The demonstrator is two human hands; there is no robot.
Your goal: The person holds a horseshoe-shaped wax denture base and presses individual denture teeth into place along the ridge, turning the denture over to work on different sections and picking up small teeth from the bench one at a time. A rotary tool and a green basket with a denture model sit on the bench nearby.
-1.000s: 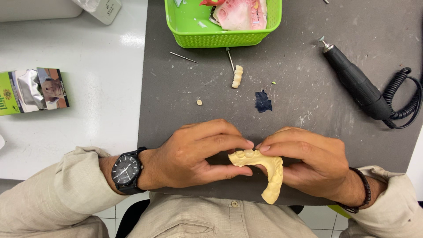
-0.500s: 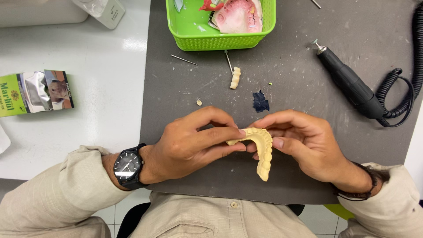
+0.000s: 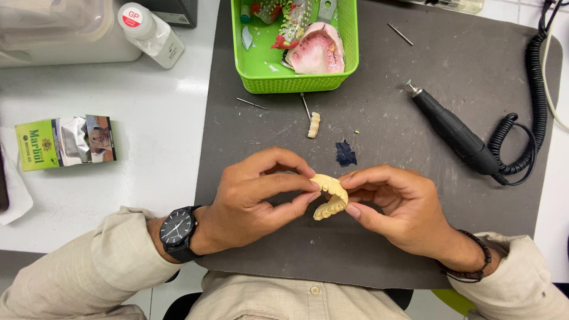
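Head view: left hand [image 3: 255,198] and right hand [image 3: 394,204] both pinch a yellowish plaster dental cast [image 3: 330,195] between thumb and fingertips, holding it just above the dark grey mat [image 3: 415,71], arch tilted toward the camera, probably for inspection. Handpiece [image 3: 453,130] lies well apart at right; green basket [image 3: 249,71] with a pink denture base [image 3: 317,50] sits beyond, a small tooth segment [image 3: 313,125] between.

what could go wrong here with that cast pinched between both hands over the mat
The yellow dental cast is held only by fingertips of the left hand and right hand, above the grey mat; a slip could drop and chip it. The small tooth piece and thin metal pins lie loose nearby, so a sleeve or wrist might sweep them off. The handpiece tip points toward the work area.
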